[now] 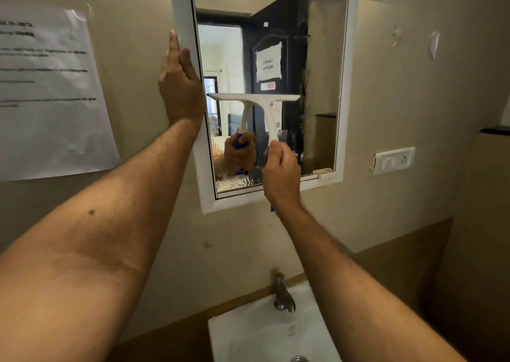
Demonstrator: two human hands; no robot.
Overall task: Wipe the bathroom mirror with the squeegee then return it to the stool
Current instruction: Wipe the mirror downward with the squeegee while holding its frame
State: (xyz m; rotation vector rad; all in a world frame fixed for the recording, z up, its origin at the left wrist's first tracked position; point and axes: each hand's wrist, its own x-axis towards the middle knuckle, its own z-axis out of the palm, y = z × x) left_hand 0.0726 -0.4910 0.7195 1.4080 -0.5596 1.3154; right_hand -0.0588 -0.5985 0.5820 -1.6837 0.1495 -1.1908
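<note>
One grip, the right hand (281, 172), clasps the squeegee (255, 98) (blade on mirror (317, 72)).

Head-worn view faces the mirror (270, 58) closely (sink (248, 334) below).

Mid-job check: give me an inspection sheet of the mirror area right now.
Surface: mirror in a white frame, droplets along the lower glass.
Job's things: squeegee with its blade on the glass, level; stool not in view.
Clutter: nothing seen.
Grippers: right hand grips the squeegee handle; left hand flat, open, on the frame's left edge.
Cables: nothing seen.
Surroundings: paper notice on the left wall, switch plate on the right, sink and tap below.
</note>
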